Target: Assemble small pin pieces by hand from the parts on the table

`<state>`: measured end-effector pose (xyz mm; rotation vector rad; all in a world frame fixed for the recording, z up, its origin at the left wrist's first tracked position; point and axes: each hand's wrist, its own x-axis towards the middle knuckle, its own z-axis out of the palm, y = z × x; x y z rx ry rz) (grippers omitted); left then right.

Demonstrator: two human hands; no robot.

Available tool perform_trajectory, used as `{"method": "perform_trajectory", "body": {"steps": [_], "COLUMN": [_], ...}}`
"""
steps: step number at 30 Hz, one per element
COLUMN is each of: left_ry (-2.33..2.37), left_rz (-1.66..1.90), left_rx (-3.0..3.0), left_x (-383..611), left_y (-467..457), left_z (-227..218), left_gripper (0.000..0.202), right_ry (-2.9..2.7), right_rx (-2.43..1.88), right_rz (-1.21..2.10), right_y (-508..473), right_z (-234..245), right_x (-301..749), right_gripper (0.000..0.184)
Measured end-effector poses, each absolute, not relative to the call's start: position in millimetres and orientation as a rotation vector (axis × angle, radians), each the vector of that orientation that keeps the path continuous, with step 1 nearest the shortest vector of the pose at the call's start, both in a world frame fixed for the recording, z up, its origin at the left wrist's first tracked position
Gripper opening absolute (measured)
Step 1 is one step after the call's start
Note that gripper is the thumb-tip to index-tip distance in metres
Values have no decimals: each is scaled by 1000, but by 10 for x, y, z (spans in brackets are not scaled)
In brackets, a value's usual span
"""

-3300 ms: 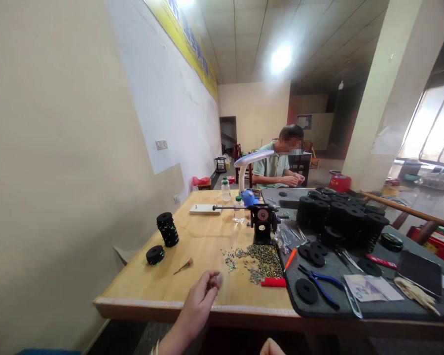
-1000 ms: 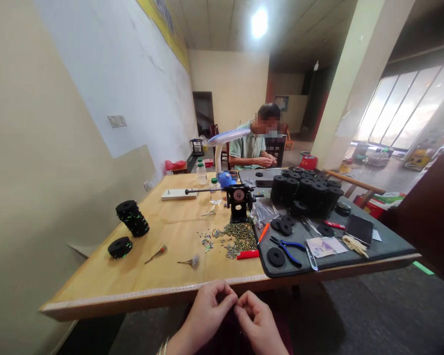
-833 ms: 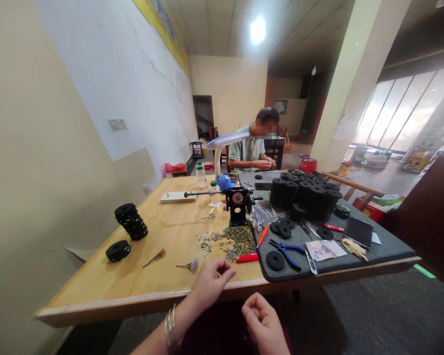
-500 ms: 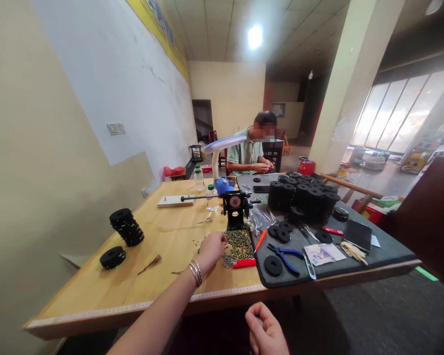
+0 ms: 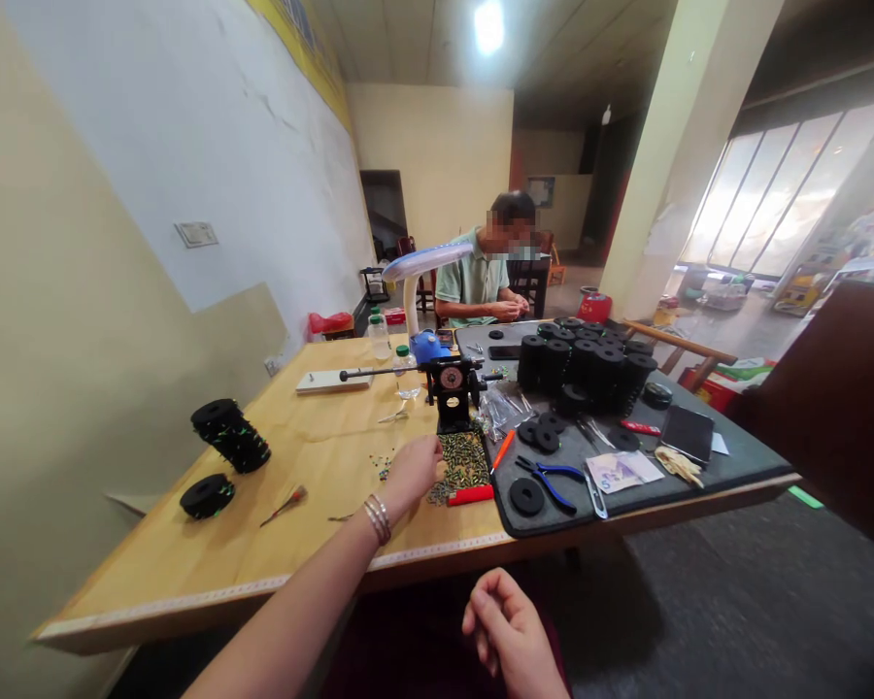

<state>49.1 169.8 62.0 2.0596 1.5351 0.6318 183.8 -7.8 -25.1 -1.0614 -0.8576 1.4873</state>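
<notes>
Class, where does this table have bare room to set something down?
Bare tabletop lies between the leaning spool stack, the white board and the scattered beads, and between the lone spool and the white edge strip. It is crowded around the left hand, beside the bead pile, and on the gray mat, packed with spools, pliers and a banknote.

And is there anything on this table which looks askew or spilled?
Possibly. The black stack, far left, leans, though the lens may exaggerate this. Small pieces lie loose by the left hand, some scattered like a spill, perhaps deliberately.
</notes>
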Motion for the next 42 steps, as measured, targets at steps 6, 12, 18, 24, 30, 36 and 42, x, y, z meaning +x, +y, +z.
{"method": "perform_trajectory", "body": {"steps": [6, 12, 18, 24, 30, 36, 42], "left_ry": [1252, 825, 704, 645, 665, 649, 679], "left_rz": [786, 905, 833, 825, 828, 818, 828], "left_rx": [1724, 610, 401, 420, 423, 441, 438], "left_x": [316, 274, 269, 256, 264, 273, 277], "left_y": [817, 193, 158, 160, 161, 168, 167], "left_z": [438, 79, -65, -136, -128, -143, -105], "left_gripper": [20, 30, 29, 26, 25, 25, 29], "right_ry": [-882, -1054, -1083, -1028, -1046, -1055, -1036], "right_rx": [-1030, -1034, -1061, -1063, -1063, -1073, -1079], "right_rz": [1453, 1517, 1574, 1610, 1598, 1601, 1609], "right_y": [-140, -202, -191, -158, -156, -161, -154], "right_z": [-176, -81, -51, -72, -76, -54, -34], "right_x": [1802, 1669, 1565, 1550, 1557, 1559, 1563], "right_gripper": [44, 44, 42, 41, 39, 39, 39]}}
